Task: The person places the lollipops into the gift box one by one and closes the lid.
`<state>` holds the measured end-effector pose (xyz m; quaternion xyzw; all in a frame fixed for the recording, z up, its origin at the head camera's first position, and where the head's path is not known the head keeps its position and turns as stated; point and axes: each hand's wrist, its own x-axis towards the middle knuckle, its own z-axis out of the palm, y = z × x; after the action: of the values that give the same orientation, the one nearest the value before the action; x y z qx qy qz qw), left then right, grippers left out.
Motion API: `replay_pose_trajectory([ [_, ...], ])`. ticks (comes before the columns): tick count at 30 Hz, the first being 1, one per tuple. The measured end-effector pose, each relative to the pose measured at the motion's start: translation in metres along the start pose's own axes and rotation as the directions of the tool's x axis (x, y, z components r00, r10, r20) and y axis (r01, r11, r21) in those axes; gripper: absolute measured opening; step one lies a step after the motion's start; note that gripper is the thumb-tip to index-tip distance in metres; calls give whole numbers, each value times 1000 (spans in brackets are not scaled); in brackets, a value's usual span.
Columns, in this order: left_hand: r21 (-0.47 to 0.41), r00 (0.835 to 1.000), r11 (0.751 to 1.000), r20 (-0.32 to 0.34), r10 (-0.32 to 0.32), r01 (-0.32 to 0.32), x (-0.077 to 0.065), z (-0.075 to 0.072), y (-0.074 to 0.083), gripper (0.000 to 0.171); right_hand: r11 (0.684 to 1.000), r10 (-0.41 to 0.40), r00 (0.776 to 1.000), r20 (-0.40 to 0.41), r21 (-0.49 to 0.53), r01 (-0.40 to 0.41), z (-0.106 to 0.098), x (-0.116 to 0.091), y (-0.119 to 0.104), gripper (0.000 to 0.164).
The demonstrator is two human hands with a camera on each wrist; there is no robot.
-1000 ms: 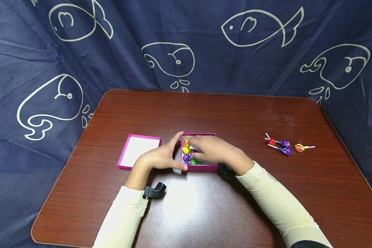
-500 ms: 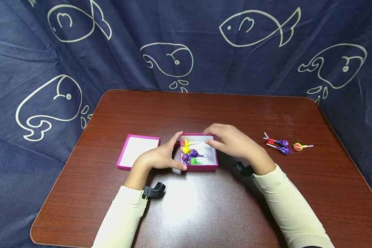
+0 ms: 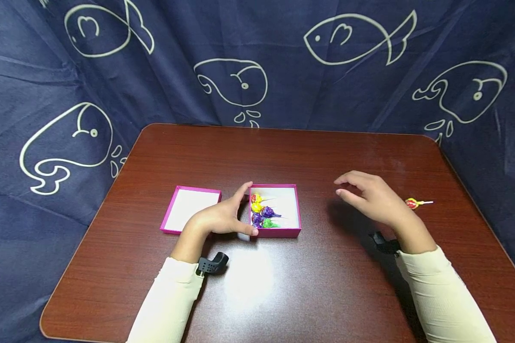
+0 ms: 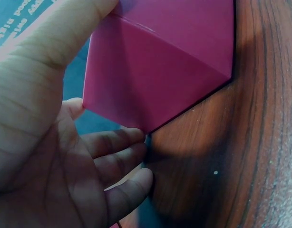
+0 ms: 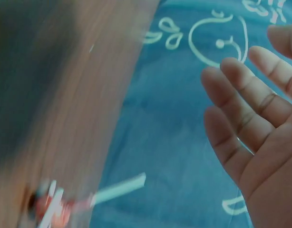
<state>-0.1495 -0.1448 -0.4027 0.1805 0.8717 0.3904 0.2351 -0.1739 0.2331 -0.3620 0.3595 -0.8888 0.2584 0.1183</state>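
Observation:
My left hand holds a pink box at its left end, thumb at the near corner and a finger at the far one. In the left wrist view, the thumb and fingers touch the pink side walls. Inside the box, several wrapped lollipops lie along the left, among them a yellow one, a purple one and a green one, sticks pointing right. My right hand hovers over the table between the box and a red-and-yellow lollipop, fingers loosely bent around nothing.
A pink-rimmed lid with a white inside lies left of the box. In the right wrist view, a blurred red lollipop lies on the table. The brown table ends at a blue cloth behind.
My right hand has left the inside of the box and moved right, now covering the red and purple lollipops in the head view. My left hand stays on the box.

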Motion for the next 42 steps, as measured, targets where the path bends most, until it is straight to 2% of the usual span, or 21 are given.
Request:
replay_pose_trajectory([
  [7,-1,1000,1000,2,-4,4,0,0,2,124,991,112,992,-55,-69,-116,-18,-27,17,20],
  [15,-6,1000,1000,-2,0,0,-1,1,2,123,980,123,989,-85,-147,-135,-24,-45,37,22],
  [27,4,1000,1000,-3,-1,1,-1,0,1,124,939,275,959,-64,-197,-282,-30,-79,61,21],
  [35,0,1000,1000,1,-5,5,-1,0,1,123,922,332,943,-31,-202,-331,-28,-97,71,20],
  [42,-8,1000,1000,-1,13,-13,-2,0,3,123,915,336,941,44,-252,-315,-25,-104,76,22],
])
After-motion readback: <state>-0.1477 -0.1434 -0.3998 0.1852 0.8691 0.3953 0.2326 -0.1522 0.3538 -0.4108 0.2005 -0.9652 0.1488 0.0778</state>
